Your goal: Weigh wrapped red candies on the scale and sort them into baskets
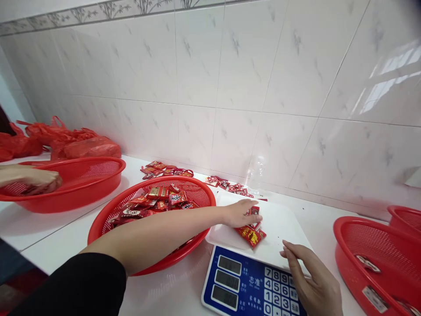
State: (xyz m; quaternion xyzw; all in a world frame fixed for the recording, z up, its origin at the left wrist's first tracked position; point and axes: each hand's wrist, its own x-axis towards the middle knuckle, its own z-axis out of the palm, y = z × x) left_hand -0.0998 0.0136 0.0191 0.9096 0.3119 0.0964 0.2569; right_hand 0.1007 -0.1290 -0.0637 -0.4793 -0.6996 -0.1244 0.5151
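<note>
From here the left hand [239, 213], its grip unclear, seems to settle packets [251, 237] on the scale [279, 224] beneath, likely needing clean release; the right hand [314, 273] curls loosely, empty.

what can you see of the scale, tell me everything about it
The scale sits level on the white table. Its broad white tray looks like plastic. The blue front panel has three grey displays stacked at left, their digits too faint to read, and white number keys at right. Red packets lie on the tray under the left hand. The right hand hides some keys; whether it touches the scale is unclear.
</note>
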